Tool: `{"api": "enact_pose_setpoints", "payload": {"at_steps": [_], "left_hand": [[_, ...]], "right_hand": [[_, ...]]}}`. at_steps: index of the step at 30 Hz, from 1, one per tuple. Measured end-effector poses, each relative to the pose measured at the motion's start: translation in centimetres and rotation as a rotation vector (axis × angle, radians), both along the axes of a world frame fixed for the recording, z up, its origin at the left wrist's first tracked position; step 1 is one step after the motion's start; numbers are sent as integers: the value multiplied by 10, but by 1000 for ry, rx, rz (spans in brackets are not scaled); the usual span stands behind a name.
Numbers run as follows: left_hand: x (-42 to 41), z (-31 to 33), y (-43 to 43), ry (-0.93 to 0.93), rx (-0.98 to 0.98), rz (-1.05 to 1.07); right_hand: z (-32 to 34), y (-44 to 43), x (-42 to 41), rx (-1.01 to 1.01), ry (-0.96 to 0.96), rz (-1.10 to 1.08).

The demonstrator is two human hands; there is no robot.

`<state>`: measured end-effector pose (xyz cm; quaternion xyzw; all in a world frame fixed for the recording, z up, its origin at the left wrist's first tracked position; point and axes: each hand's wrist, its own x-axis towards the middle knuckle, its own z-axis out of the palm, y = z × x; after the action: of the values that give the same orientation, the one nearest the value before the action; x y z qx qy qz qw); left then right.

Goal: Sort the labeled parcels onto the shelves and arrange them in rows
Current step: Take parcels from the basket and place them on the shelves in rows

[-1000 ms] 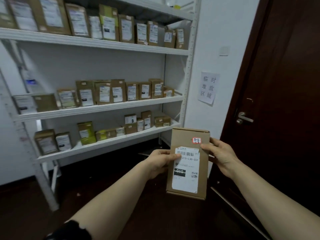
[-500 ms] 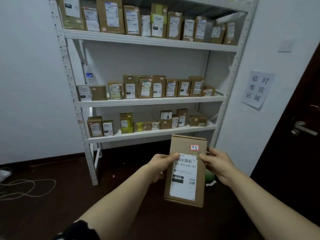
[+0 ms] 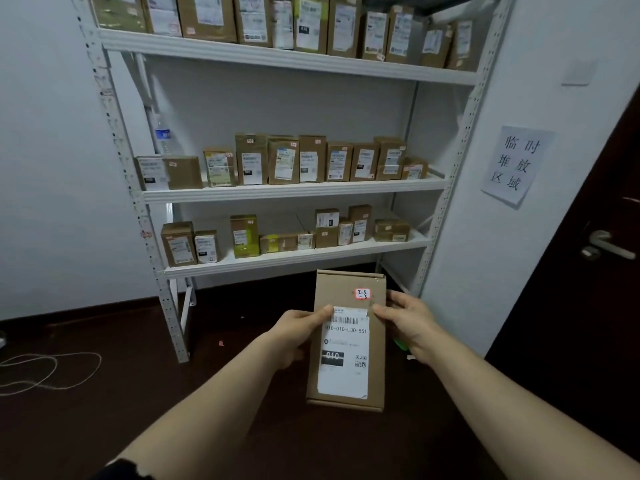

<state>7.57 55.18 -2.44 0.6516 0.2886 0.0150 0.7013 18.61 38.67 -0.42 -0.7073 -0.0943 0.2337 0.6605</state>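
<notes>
Both hands are holding a tall brown cardboard parcel [image 3: 349, 341] upright at six o'clock in the view: the left hand [image 3: 298, 332] is gripping its left edge, the right hand [image 3: 405, 322] its right edge. A small red-bordered sticker [image 3: 362, 293] is sitting above its white shipping label [image 3: 344, 355]. The white metal shelving rack [image 3: 294, 192], lined with labelled boxes, is standing at twelve o'clock.

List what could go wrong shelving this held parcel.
The parcel is pinched near its top by the left hand and right hand, so it might swing or slip. The lowest shelf has loosely spaced boxes; pushing it in could topple the tall green box.
</notes>
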Motion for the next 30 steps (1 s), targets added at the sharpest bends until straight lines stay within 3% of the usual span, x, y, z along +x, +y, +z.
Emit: {"api": "enact_pose_setpoints", "payload": {"at_steps": [14,30], "left_hand": [[6,3,50,21,1,49],[-15,-13,173,54,15,160]], "right_hand": [[-3,59,16,-24,-26,63],[-15,187,19,-39,67,283]]}}
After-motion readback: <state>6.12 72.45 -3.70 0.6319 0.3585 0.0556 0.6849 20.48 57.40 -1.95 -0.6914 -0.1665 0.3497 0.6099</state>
